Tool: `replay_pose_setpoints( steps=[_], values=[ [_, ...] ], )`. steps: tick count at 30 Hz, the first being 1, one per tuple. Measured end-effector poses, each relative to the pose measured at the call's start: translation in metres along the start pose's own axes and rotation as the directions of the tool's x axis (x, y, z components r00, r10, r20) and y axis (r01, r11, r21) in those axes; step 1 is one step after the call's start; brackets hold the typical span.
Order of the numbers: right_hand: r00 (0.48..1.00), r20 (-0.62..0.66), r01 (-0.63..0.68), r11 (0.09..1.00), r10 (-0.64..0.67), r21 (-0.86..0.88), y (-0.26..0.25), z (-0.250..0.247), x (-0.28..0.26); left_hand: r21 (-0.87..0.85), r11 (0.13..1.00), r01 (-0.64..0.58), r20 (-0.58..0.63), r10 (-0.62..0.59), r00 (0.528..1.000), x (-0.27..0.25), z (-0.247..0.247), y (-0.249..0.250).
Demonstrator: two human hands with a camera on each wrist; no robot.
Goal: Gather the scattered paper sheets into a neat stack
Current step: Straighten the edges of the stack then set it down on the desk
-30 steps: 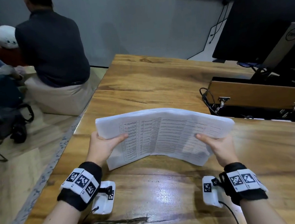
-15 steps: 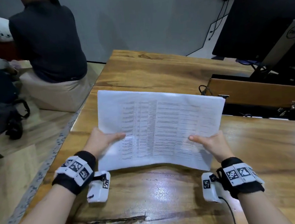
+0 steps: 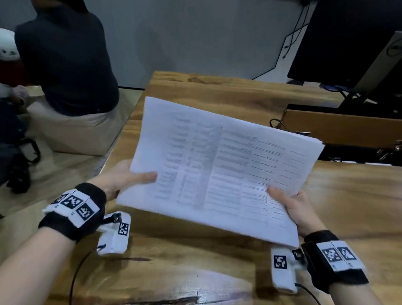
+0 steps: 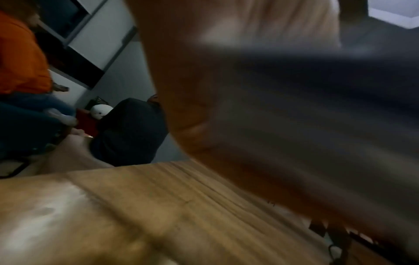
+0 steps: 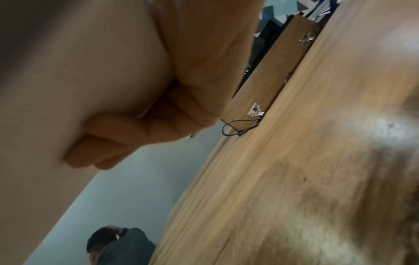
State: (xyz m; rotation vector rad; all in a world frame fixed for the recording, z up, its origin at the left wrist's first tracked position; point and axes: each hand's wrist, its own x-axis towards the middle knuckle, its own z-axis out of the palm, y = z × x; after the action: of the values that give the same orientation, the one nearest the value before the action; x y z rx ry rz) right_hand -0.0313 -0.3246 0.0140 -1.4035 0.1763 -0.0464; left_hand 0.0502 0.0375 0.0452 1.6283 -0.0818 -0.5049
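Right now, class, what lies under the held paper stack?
Under the paper stack, both hands' fingers support it: left hand, right hand. Below is the wooden table; the part beneath is covered.

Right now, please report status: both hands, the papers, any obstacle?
Left hand and right hand each grip the white printed paper stack. Stack held tilted above the wooden table. No loose sheets visible; nothing in the way.
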Motion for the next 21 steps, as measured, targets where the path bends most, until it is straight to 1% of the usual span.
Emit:
replay_pose_setpoints(
  steps=[1,2,3,4,5,6,7,8,9,10,11,13,15,17,19,21],
  values=[
    [0.999,-0.041,-0.01,1.0,0.01,0.017,0.001,-0.003,0.0,0.015,0.998,0.057,0.026,-0.057,0.998,-0.005,0.002,-0.003],
    [0.997,-0.071,-0.015,0.999,0.017,0.028,0.004,-0.006,0.002,0.019,0.996,0.09,0.023,-0.09,0.996,-0.006,0.005,-0.008],
    [0.995,-0.093,-0.02,0.999,0.023,0.029,0.005,-0.007,0.002,-0.012,0.995,0.1,-0.03,-0.101,0.994,-0.006,0.009,-0.013],
    [0.993,-0.112,-0.019,0.999,0.022,0.028,0.006,-0.007,0.002,-0.088,0.993,0.074,-0.132,-0.085,0.988,-0.003,0.015,-0.017],
    [0.992,-0.124,-0.016,0.999,0.02,0.033,0.006,-0.003,0.001,-0.187,0.982,0.018,-0.259,-0.067,0.964,-0.001,0.023,-0.02],
    [0.991,-0.135,-0.011,0.999,0.017,0.044,0.007,0.002,0.0,-0.299,0.953,-0.054,-0.361,-0.061,0.93,0.001,0.032,-0.023],
    [0.987,-0.157,-0.011,0.998,0.021,0.065,0.009,0.006,0.0,-0.412,0.904,-0.116,-0.42,-0.076,0.904,0.003,0.042,-0.024],
    [0.983,-0.181,-0.012,0.996,0.029,0.092,0.011,0.011,0.0,-0.513,0.844,-0.154,-0.43,-0.098,0.898,0.006,0.053,-0.026],
    [0.978,-0.204,-0.015,0.994,0.038,0.112,0.013,0.017,-0.001,-0.591,0.792,-0.154,-0.396,-0.118,0.911,0.007,0.065,-0.024],
    [0.975,-0.218,-0.017,0.991,0.045,0.132,0.016,0.022,-0.002,-0.639,0.758,-0.127,-0.34,-0.131,0.931,0.008,0.08,-0.022],
    [0.972,-0.229,-0.02,0.991,0.05,0.131,0.018,0.028,-0.003,-0.665,0.742,-0.091,-0.28,-0.134,0.951,0.008,0.093,-0.019],
    [0.967,-0.252,-0.002,0.99,0.038,0.141,0.02,0.039,-0.005,-0.661,0.75,-0.015,-0.182,-0.141,0.973,0.009,0.119,-0.013],
    [0.958,-0.285,0.011,0.991,0.028,0.134,0.022,0.048,-0.008,-0.644,0.764,0.043,-0.117,-0.154,0.981,0.006,0.138,-0.006],
    [0.953,-0.303,0.028,0.993,0.008,0.116,0.021,0.052,-0.01,-0.66,0.748,0.068,-0.079,-0.159,0.984,0.005,0.148,-0.002],
    [0.951,-0.307,0.062,0.994,-0.03,0.095,0.019,0.052,-0.013,-0.683,0.726,0.084,-0.057,-0.167,0.984,0.005,0.151,0.001],
    [0.942,-0.328,0.104,0.99,-0.068,0.094,0.017,0.051,-0.015,-0.685,0.722,0.101,-0.051,-0.185,0.981,0.005,0.15,0.001]
  ],
)
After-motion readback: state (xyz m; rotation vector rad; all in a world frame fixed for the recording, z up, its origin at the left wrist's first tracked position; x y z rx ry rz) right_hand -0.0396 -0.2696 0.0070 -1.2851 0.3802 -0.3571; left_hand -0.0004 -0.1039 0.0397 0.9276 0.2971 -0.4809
